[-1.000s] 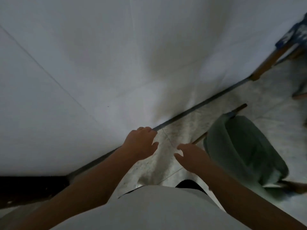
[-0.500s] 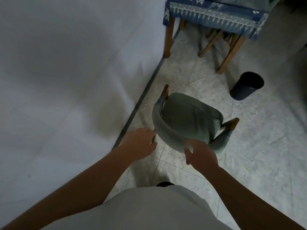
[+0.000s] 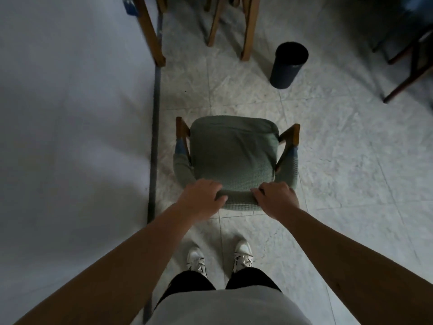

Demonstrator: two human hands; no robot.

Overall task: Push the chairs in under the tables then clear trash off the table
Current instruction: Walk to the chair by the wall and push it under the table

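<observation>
A wooden armchair with a green fabric cover (image 3: pixel 232 151) stands on the pale tiled floor right in front of me, its seat facing away. My left hand (image 3: pixel 201 195) grips the left part of the padded backrest top, fingers curled over it. My right hand (image 3: pixel 276 198) grips the right part of the same backrest. The chair stands just right of a white wall. At the top, wooden legs (image 3: pixel 248 26) of a table and chairs show; the tabletop is out of view.
A white wall (image 3: pixel 70 137) fills the left side, with a dark baseboard (image 3: pixel 154 137) along the floor. A dark cylindrical bin (image 3: pixel 288 64) stands on the floor ahead to the right. Dark furniture legs (image 3: pixel 412 64) are at the upper right. My white shoes (image 3: pixel 220 259) are below.
My view swung from the wall round to face the chair. Both hands went from hovering free to gripping the chair's backrest top.
</observation>
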